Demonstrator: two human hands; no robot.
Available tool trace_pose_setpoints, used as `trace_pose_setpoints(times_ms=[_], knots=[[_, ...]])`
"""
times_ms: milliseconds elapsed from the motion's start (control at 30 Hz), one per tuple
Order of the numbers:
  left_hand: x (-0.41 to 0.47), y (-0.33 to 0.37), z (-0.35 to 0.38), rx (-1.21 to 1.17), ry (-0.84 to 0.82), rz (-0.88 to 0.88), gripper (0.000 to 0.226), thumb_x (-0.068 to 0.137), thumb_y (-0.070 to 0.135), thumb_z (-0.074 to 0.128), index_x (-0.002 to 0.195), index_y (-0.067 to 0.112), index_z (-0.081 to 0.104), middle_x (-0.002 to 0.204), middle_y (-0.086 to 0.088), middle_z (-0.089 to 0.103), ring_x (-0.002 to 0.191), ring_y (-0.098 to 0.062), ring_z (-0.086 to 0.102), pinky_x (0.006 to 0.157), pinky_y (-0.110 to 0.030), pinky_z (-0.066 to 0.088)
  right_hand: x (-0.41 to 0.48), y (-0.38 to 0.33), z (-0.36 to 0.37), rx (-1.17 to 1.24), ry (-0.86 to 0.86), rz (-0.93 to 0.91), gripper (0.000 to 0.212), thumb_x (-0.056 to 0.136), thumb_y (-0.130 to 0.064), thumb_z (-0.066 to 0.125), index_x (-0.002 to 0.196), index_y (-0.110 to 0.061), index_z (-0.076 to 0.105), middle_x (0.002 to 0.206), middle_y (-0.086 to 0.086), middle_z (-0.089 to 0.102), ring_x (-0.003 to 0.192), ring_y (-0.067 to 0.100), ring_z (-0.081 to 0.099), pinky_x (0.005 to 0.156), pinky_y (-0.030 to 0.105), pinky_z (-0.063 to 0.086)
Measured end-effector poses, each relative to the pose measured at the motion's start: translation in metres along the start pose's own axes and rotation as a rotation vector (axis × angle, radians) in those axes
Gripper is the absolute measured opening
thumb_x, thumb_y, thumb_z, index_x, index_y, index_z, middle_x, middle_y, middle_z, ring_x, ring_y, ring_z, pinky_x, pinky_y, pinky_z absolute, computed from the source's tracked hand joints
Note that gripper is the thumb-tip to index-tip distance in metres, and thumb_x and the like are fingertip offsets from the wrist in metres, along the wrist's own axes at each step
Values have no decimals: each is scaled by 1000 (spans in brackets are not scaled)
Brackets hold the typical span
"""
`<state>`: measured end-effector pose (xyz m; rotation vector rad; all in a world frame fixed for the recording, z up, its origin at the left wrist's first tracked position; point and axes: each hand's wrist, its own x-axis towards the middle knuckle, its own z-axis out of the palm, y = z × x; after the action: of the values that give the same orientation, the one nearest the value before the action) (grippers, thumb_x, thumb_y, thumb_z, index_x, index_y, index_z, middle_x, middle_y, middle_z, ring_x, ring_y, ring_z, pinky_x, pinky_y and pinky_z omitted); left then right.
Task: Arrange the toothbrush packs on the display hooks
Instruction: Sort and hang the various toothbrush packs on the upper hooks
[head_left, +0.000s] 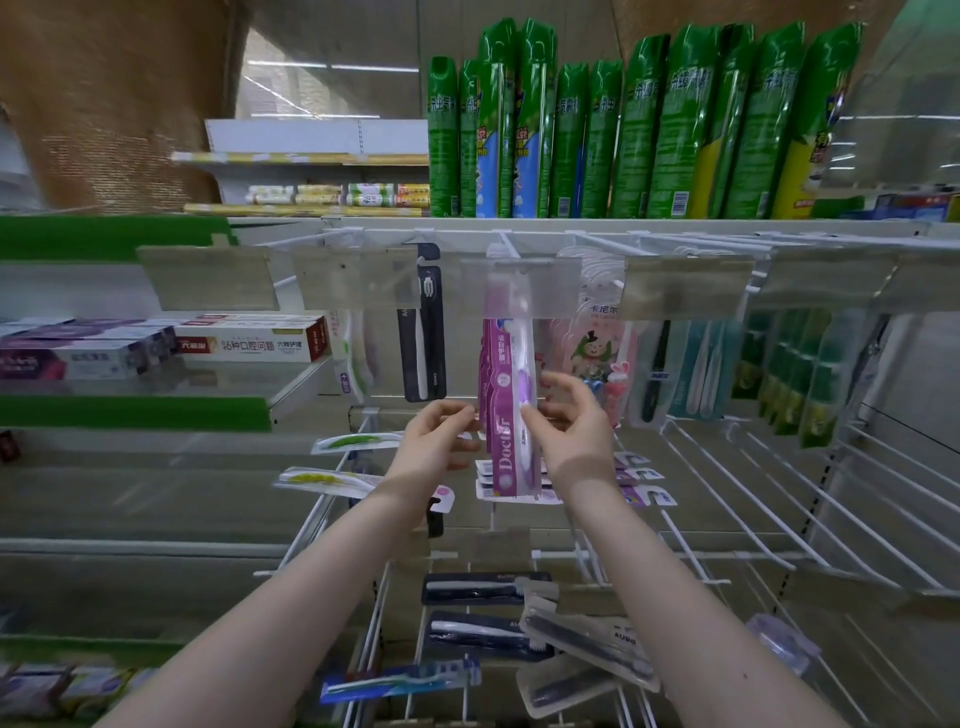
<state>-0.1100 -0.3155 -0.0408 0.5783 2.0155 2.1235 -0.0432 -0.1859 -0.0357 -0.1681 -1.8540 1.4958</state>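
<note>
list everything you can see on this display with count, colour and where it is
purple toothbrush packs: several, purple, hanging on centre hook
black toothbrush pack: one, black, hanging to their left
children's toothbrush pack: one, pink, hanging to their right
navy toothbrush packs: at least two, navy, lying on lower hooks
insecticide spray cans: many, green, top shelf
toothpaste boxes: several, white-red and purple, left shelf
wire hooks: many, white, lower right
left hand: at purple packs' left edge, grip unclear
right hand: pinches front purple pack

Single head-worn wide-angle view; faces forward, slightly down, close before display hooks (748, 494).
</note>
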Motion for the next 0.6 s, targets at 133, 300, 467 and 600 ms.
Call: trace_pose_setpoints(times_ms=[133, 300, 467, 600], knots=[[6, -3, -2, -5, -15, 23, 16, 95, 27, 51, 100, 15, 60, 97, -3, 66, 81, -15, 61, 72, -27, 49, 13, -1, 7, -95, 6, -39, 39, 92, -15, 58, 128, -27, 55, 88, -1, 66, 76, 16, 62, 63, 15, 53], [18, -5, -6, 6, -41, 44, 18, 95, 29, 52, 101, 14, 60, 99, -6, 66, 86, -17, 61, 77, -31, 49, 31, 11, 19, -258, -2, -63, 40, 94, -19, 55, 132, -30, 52, 111, 2, 66, 82, 13, 67, 74, 38, 58], [34, -5, -11, 15, -25, 23, 17, 95, 25, 52, 101, 11, 60, 91, 2, 66, 83, -18, 62, 79, -33, 50, 50, 22, 35, -380, 60, -81, 40, 93, -23, 56, 132, -29, 53, 96, 3, 67, 73, 18, 64, 72, 39, 57], [44, -5, -14, 33, -29, 23, 17, 95, 22, 52, 103, 9, 60, 91, 0, 65, 81, -18, 62, 81, -37, 51, 61, 27, 43, -433, 74, -62, 40, 93, -23, 56, 132, -29, 53, 91, 4, 67, 70, 17, 64, 64, 33, 56]])
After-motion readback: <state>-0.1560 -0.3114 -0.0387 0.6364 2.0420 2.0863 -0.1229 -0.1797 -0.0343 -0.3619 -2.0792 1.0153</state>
